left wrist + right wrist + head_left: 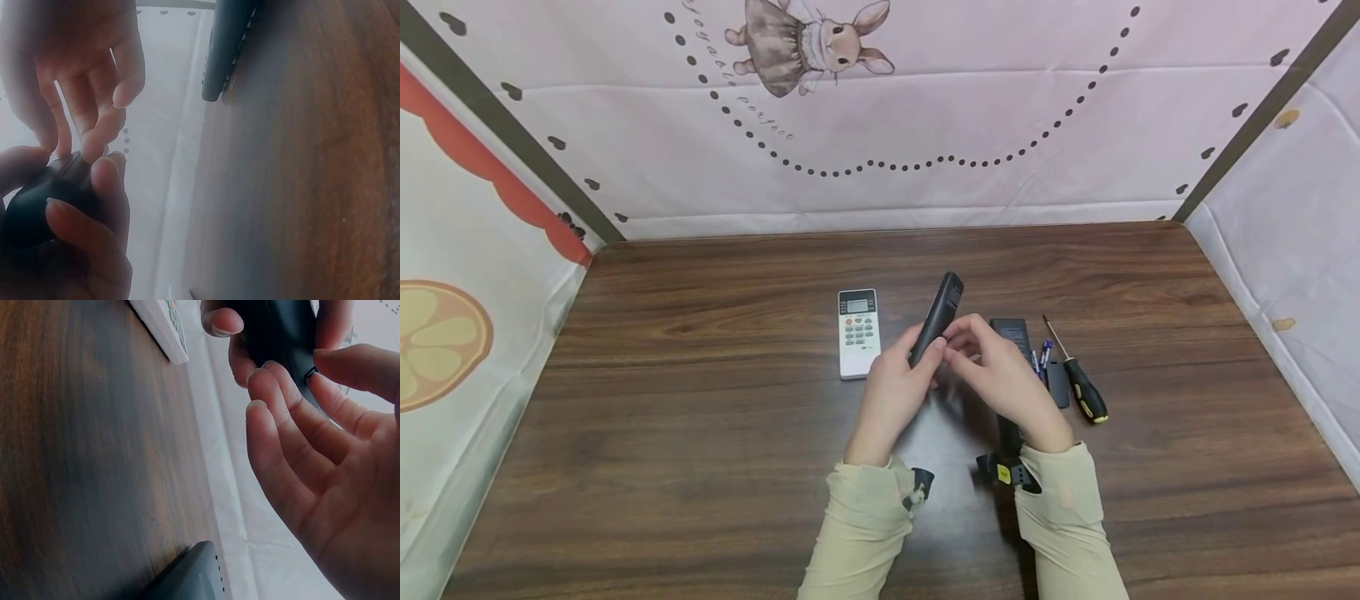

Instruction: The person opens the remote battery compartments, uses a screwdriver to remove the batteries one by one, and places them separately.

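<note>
A slim black remote control [942,310] is held up at a tilt above the table, gripped in my left hand [891,387]. The left wrist view shows the fingers and thumb wrapped round its sides. From the right, my right hand [1000,379] reaches to the same remote control [281,337]. Its thumb and forefinger pinch at the edge, where a small dark part [310,372] shows between them. What this part is, I cannot tell. The other right fingertips [257,407] are bent near the remote's underside.
A white remote control [859,354] lies left of the hands. Partly behind the right hand is a dark elongated device [1011,332]. Beside it are small blue-and-white cylinders [1045,353], a small dark rectangular piece [1057,385] and a screwdriver [1084,390]. Printed cloth walls enclose the wooden table [700,433].
</note>
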`<state>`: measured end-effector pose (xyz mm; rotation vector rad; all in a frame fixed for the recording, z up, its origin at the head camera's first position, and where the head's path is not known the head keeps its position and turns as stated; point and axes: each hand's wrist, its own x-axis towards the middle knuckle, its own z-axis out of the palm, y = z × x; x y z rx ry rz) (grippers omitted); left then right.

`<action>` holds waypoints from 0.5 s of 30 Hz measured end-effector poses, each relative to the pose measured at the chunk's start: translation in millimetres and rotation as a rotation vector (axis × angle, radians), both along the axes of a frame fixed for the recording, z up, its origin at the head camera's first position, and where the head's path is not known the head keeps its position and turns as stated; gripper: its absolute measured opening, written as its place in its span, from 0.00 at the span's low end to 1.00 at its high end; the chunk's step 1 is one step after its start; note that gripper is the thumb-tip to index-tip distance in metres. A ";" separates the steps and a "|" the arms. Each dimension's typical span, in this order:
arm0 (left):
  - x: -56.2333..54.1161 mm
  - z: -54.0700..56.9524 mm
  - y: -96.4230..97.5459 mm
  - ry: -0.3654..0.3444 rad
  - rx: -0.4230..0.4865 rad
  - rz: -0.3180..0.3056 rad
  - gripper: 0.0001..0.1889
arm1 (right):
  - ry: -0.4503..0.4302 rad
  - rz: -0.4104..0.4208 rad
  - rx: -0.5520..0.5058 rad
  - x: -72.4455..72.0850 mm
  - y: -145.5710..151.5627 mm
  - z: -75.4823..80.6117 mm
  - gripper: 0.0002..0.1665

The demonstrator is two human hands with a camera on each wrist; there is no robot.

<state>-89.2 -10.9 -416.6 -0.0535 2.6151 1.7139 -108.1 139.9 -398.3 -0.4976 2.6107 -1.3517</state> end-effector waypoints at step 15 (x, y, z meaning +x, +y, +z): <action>-0.3 -2.1 2.0 0.008 -0.026 -0.005 0.20 | -0.012 0.003 0.031 -0.7 1.0 -0.3 0.11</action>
